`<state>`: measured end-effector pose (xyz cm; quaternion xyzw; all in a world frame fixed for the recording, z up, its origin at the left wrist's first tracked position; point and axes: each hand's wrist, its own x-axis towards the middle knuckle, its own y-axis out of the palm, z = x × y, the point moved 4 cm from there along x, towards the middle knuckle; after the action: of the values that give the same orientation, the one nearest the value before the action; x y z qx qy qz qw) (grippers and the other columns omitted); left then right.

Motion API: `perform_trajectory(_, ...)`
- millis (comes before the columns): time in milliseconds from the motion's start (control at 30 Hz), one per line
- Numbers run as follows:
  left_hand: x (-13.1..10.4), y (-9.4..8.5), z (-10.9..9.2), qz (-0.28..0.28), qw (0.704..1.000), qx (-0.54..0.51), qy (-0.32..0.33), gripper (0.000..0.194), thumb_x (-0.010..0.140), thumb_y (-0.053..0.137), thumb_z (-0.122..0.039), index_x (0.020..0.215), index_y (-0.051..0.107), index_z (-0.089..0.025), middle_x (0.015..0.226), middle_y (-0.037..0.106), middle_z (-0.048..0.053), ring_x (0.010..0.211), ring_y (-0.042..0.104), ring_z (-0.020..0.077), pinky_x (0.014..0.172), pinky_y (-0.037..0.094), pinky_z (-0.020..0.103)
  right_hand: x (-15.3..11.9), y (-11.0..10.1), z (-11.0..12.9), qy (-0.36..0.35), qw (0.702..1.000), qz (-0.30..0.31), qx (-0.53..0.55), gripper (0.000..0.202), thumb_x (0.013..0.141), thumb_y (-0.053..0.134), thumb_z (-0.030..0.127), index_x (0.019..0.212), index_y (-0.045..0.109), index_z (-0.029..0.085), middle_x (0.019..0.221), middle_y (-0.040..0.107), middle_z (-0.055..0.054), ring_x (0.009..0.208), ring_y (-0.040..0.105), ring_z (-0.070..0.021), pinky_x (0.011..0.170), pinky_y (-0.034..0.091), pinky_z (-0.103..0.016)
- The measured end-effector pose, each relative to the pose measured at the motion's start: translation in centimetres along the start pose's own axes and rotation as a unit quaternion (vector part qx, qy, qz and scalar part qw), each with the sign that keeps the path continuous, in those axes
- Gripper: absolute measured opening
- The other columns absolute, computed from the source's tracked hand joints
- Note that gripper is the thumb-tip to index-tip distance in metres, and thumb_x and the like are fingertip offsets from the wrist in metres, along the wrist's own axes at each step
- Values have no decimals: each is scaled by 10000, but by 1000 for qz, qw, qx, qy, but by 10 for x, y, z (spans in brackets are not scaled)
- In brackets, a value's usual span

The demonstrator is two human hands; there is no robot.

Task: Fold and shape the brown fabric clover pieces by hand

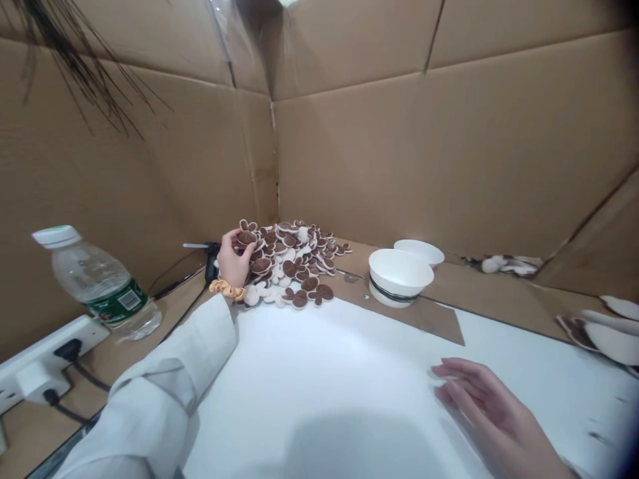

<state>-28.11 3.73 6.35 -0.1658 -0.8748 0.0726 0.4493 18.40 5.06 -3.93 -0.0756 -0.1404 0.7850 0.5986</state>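
At the edge of a heaped pile of brown-and-white felt pieces [299, 269], my left hand [234, 263] has its thumb and fingers around a brown felt cutout [247, 238] with rounded ear-like lobes. An orange scrunchie [227, 289] circles that wrist, below a pale sleeve. Many pieces in the pile show brown faces with white rims; others lie white side up. My right hand [484, 406] hovers over or rests on the white tabletop at the lower right, fingers loosely curved and thumb apart, with nothing visible in it.
Two white bowls [401, 273] stand behind the white board [324, 372], the front one banded in black. A water bottle [107, 286], a power strip [50, 366] with cables and a black glue gun [212, 259] are left. Larger felt pieces [612, 339] lie right. Cardboard walls [424, 153] enclose the back.
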Motion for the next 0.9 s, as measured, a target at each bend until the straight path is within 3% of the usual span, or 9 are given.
perform_trajectory(200, 3, -4, 11, 11, 987, 162, 3, 407, 686, 661, -408, 1021, 557, -200, 956, 617, 71, 970, 503, 253, 871, 359, 390, 2, -1, -12, -3, 1000, -1, -24, 425, 683, 620, 471, 1017, 546, 220, 1028, 647, -98, 866, 647, -225, 721, 558, -283)
perform_trajectory(500, -2, -12, 8, 37, 981, 189, 5, 445, 711, 633, -347, 1117, 531, -194, 1077, 601, 95, 1035, 459, 287, 869, 339, 408, 0, -1, -10, -1, 1000, -24, -14, 390, 658, 658, 422, 990, 593, 228, 1004, 671, -88, 870, 657, -246, 667, 568, -270)
perform_trajectory(700, 2, -11, 15, 35, 977, 211, 13, 312, 738, 594, -353, 1002, 587, -188, 980, 643, 86, 978, 495, 289, 825, 340, 405, 0, 0, -6, -13, 999, -30, -15, 370, 649, 662, 416, 962, 612, 225, 977, 676, -92, 837, 661, -254, 635, 572, -283)
perform_trajectory(900, 12, -8, 9, 23, 974, 215, 64, 219, 800, 512, -341, 906, 621, -183, 926, 647, 98, 981, 485, 288, 887, 272, 438, 1, 2, -13, -19, 998, 6, -64, 369, 735, 574, 469, 1020, 537, 238, 1037, 633, -86, 892, 635, -236, 725, 553, -308)
